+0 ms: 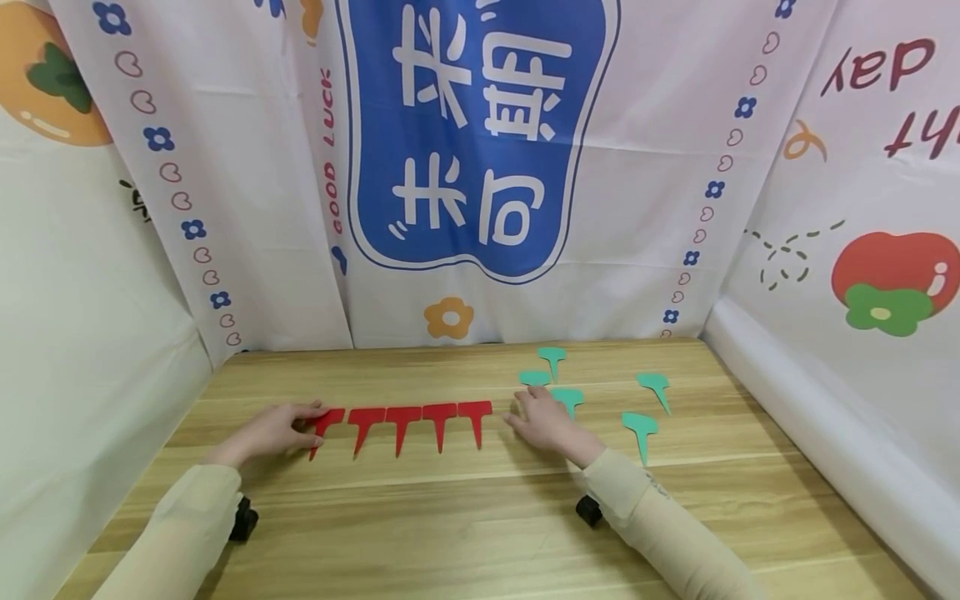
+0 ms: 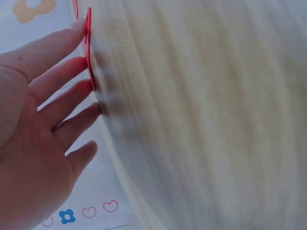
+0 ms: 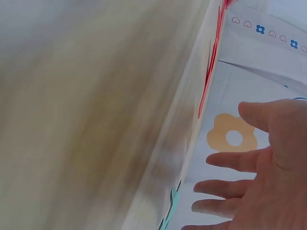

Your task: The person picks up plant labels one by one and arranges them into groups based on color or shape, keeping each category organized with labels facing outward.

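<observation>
**Red tags [image 1: 403, 415] in a row, green tags [image 1: 640, 423] loose**

The step in hand looks like squaring up the left end of the red row. All five red pieces lie on the counter [image 1: 420, 525] with their points toward the person. The right four sit almost edge to edge; the end tag [image 1: 333, 416] stands slightly apart, with a small gap beside it. The left hand [image 1: 279, 431] has thumb and fingertips on that end tag, fingers fairly straight and lightly touching rather than clenched.

The right hand [image 1: 553, 423] is loose and spread, grasping nothing. It hovers over the nearer green pieces, beside the right end of the row; whether a fingertip touches one cannot be told. The five green pieces lie scattered on the right.

As I judge it, the left hand's next move calls for a small slide rightward to close the gap, keeping the tops level. After that, the right hand would need to pinch a thin green piece by its edge.
</observation>
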Tool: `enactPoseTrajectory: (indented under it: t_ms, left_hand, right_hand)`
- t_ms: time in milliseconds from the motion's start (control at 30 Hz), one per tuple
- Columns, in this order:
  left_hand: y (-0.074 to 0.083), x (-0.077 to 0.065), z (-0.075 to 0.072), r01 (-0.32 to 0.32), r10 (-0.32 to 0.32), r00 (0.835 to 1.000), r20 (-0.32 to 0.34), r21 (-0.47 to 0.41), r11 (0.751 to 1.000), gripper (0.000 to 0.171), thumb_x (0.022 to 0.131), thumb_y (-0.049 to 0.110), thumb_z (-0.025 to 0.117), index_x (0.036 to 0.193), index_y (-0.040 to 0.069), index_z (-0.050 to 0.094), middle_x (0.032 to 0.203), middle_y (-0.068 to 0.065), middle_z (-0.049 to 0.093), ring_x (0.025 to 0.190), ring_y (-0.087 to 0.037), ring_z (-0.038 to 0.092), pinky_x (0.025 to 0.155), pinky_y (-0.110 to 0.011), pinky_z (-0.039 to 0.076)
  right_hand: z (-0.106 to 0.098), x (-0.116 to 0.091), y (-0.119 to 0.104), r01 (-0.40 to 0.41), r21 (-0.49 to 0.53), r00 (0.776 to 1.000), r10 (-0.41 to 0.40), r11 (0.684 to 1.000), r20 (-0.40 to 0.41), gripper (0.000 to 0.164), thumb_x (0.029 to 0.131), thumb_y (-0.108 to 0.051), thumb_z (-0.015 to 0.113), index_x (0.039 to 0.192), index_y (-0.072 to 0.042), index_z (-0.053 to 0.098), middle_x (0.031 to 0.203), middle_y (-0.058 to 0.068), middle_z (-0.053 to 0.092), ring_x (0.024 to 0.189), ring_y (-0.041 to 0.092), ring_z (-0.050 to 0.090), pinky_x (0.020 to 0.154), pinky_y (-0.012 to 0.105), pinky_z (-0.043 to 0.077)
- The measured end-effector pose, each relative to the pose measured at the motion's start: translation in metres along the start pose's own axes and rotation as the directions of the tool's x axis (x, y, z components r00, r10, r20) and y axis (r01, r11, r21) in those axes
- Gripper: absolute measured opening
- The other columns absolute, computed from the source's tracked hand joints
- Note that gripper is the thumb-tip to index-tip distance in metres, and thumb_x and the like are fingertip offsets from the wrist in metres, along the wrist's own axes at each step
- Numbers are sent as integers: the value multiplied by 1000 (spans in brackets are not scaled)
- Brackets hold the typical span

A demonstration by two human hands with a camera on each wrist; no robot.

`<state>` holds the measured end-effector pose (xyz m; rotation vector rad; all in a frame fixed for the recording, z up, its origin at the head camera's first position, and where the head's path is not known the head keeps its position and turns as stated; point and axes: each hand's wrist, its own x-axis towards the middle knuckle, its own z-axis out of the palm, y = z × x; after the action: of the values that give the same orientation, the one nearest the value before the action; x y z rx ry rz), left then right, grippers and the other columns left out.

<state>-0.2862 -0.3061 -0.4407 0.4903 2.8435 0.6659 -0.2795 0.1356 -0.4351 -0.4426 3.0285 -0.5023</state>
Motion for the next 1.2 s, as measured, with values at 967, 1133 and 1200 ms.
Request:
enactPoseTrajectory:
  t_ms: [967,1133,1200]
  left_hand:
    - [-2,2,1,-7,7,1000,-4,12,1000,65,82,38,71,133,3,53,145,-22,40,132,-52,30,102,-67,29]
    - [0,1,0,-6,6,1000,-2,-3,1000,65,83,38,71,133,2,53,146,-22,39,132,-52,30,102,-67,28]
    - [1,1,0,-7,7,1000,-2,-10,1000,64,83,37,71,133,2,53,146,-22,39,132,-52,29,103,-67,28]
  right_hand:
    - [-20,-31,62,-50,54,998,52,997,-29,55,99,-35,47,136,6,44,140,29,43,130,44,41,104,55,38]
    - [-22,-37,72,-45,60,997,49,997,-53,53,99,-33,48,133,8,47,134,31,47,123,45,47,99,56,42]
    - [-24,-39,76,-45,57,997,49,997,-68,52,99,-32,49,132,8,48,133,32,48,122,46,48,98,56,43]
